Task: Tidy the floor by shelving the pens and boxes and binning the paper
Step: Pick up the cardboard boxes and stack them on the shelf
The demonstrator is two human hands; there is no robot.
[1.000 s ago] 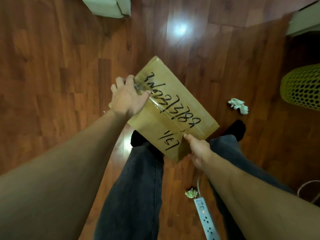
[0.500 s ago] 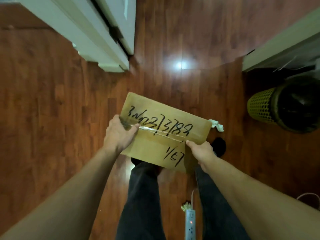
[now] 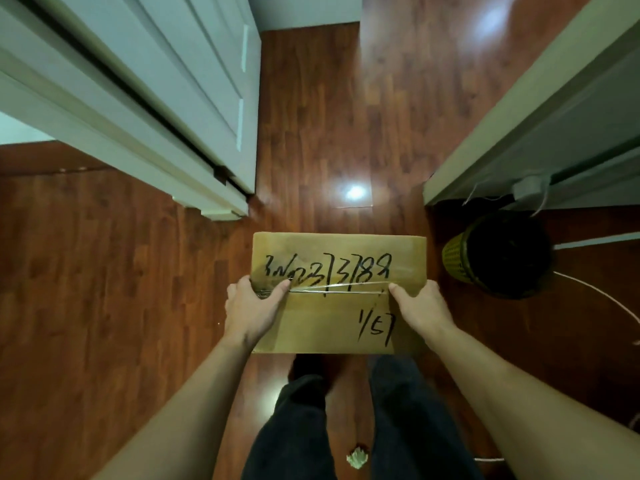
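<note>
Holding the cardboard box (image 3: 339,292) level now, the left hand (image 3: 251,308) and right hand (image 3: 417,306) gripped its sides. It had turned straight, ready for shelving. Crumpled paper (image 3: 356,459) lay near on the floor (image 3: 104,271).

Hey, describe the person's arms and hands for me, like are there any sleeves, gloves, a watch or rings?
Both forearms are bare, no sleeves in view. The left hand and right hand wear no gloves, and no watch, bracelet or rings show on the wrists or on the visible fingers. The legs below wear dark trousers.
</note>
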